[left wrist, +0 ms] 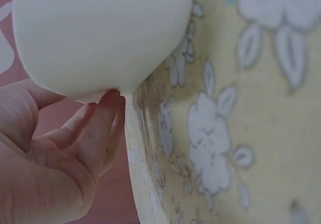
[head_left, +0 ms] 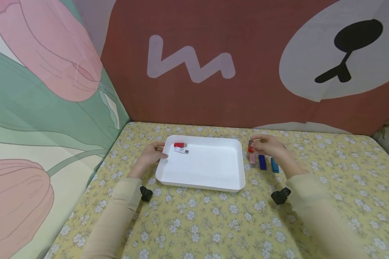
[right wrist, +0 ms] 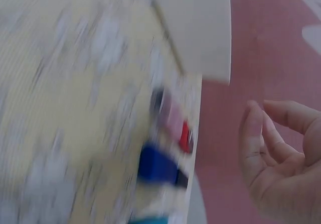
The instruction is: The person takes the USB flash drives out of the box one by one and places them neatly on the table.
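Note:
My left hand (head_left: pixel 151 154) grips the left wall of a white tray (head_left: pixel 201 186), thumb over the rim and fingers against its outside. In the left wrist view, the fingertips press the underside of the tray (left wrist: pixel 105 38) near a corner. Inside the tray lie a red USB stick (head_left: pixel 179 145) and a white USB stick (head_left: pixel 180 151). To the right of the tray, my right hand (head_left: pixel 268 145) hovers over another red USB stick (head_left: pixel 251 149). Its thumb and fingertips come close together in the right wrist view, with nothing seen between them, apart from the red stick (right wrist: pixel 185 137) on the cloth.
Near the right hand lie a pink USB stick (head_left: pixel 252 159), a dark blue one (head_left: pixel 262 162) and a light blue one (head_left: pixel 275 165). A yellow floral cloth (head_left: pixel 194 223) covers the table. A brown printed backdrop (head_left: pixel 214 104) stands along the far edge, with another at the left.

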`<state>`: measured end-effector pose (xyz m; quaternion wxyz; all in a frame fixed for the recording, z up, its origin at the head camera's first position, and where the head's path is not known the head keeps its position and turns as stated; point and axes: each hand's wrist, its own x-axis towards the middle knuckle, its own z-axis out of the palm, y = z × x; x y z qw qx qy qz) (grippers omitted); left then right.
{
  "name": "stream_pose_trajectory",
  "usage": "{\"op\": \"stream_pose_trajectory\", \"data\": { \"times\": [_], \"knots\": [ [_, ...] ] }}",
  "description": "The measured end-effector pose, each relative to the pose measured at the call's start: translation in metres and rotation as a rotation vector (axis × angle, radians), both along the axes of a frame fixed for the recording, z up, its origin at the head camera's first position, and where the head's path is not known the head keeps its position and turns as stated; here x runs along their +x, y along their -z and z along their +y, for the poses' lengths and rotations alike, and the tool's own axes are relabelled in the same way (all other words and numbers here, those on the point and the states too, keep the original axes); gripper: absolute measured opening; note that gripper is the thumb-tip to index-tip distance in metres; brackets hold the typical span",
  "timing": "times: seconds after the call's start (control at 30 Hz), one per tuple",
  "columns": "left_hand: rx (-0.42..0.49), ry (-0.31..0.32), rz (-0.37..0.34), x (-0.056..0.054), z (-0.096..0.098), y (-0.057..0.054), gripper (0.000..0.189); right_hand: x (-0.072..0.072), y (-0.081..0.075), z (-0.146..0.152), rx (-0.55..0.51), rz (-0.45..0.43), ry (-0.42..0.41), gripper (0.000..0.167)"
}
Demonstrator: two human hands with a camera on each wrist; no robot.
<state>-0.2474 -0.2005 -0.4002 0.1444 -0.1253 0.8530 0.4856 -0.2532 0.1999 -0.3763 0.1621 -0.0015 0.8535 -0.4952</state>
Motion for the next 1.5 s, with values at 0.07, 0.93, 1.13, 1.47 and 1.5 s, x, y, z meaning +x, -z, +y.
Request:
{"op": "stream_pose_trajectory", "data": {
  "times": [0.07,0.93,1.13,1.47,1.5],
  "knots": [
    [-0.013,0.006,0.006,0.0,0.0,0.0,0.055,-0.002,-0.002,-0.014,-0.02,0.004,0.01,0.049],
    [-0.005,-0.107,0.092,-0.004,0.006,0.004,0.041,-0.001,0.021,-0.154,-0.203,-0.094,0.045,0.047],
    [-0.033,-0.116,0.082,-0.005,0.007,0.004,0.04,-0.003,0.023,-0.164,-0.206,-0.088,0.079,0.045],
    [0.026,-0.087,0.081,-0.002,0.004,0.001,0.041,-0.008,0.024,-0.174,-0.274,-0.046,0.097,0.043],
    [0.034,-0.088,0.08,-0.002,0.004,0.001,0.042,-0.009,0.024,-0.174,-0.27,-0.044,0.091,0.042]
  ]
}}
